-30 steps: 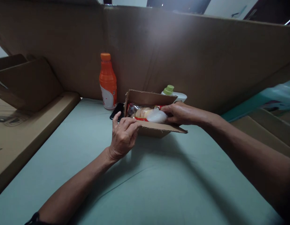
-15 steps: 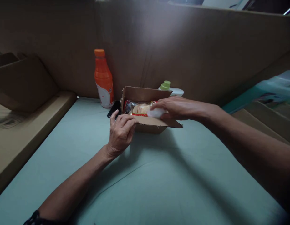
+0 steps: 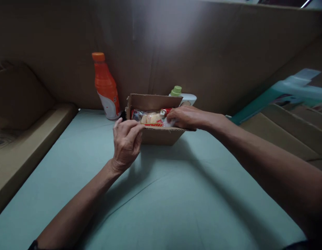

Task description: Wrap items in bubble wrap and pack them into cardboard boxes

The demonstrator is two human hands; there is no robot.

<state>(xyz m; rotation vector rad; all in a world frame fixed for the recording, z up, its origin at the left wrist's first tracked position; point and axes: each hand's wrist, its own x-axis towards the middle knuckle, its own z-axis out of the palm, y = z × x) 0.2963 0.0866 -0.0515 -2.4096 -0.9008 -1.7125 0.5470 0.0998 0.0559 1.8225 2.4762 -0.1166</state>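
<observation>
A small open cardboard box (image 3: pixel 161 137) stands on the pale green surface. My left hand (image 3: pixel 126 140) pinches the left part of its front flap. Inside lies a clear packet with red print (image 3: pixel 151 119), its contents pale and round like biscuits. My right hand (image 3: pixel 185 117) reaches in at the box's right end, fingers closed around a whitish, translucent item (image 3: pixel 169 123) whose kind I cannot make out. The fingertips are partly hidden behind the front flap.
Behind the box's left stands an orange bottle (image 3: pixel 106 86), and behind its right a white bottle with a green cap (image 3: pixel 175 91). Larger cardboard (image 3: pixel 25 156) borders the left. At right a teal liquid container (image 3: pixel 278 93) leans over cardboard boxes (image 3: pixel 278 135). A cardboard wall (image 3: pixel 215 52) rises behind.
My right hand has lowered the whitish item deeper into the box. The front flap is tilted up more, with my left hand still on it. The whole view has shifted slightly.
</observation>
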